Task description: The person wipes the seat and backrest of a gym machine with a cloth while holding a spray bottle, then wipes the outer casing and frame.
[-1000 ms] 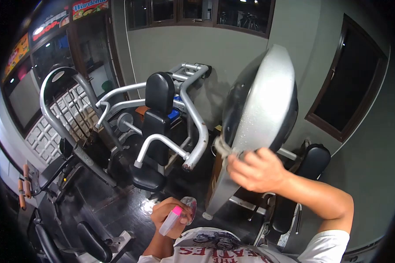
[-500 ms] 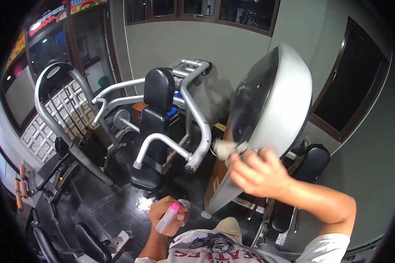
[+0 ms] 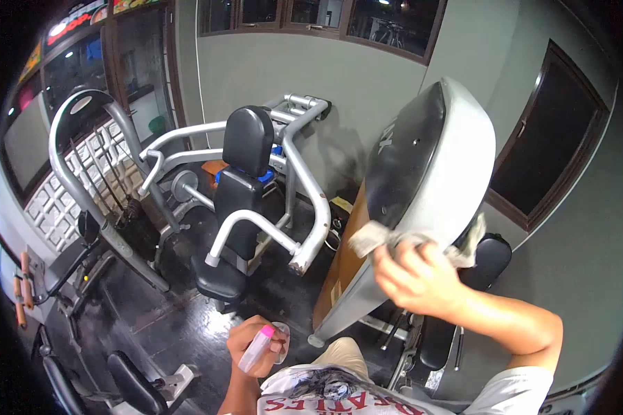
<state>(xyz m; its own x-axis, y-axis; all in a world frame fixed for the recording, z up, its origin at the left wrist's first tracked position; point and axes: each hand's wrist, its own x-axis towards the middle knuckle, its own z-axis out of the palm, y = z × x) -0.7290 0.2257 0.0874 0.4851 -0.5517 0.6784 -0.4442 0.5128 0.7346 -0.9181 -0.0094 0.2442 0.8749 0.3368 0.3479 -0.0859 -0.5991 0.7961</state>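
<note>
My right hand (image 3: 420, 278) is closed on a crumpled beige-grey cloth (image 3: 370, 238). One end of the cloth sticks out left of the fingers and another part hangs past the knuckles on the right. The cloth lies against the lower part of a tall machine cover (image 3: 465, 155), silver-white along its edge and with a black side panel (image 3: 407, 152). Low in front of my shirt, my left hand (image 3: 250, 340) grips a small clear plastic bottle (image 3: 255, 351) with a pink top. Part of the bottle is hidden by the fingers.
A black-padded seat machine (image 3: 246, 149) with silver bars stands ahead. An arched silver frame (image 3: 57, 149) is on the left. Behind the tall cover sits a black padded bench (image 3: 488, 259). A dark-framed door (image 3: 550, 138) is at the right.
My right hand has shifted slightly right and down along the cover, and more of the cloth shows on its right side. My left hand still holds the bottle. The view has tilted a little.
</note>
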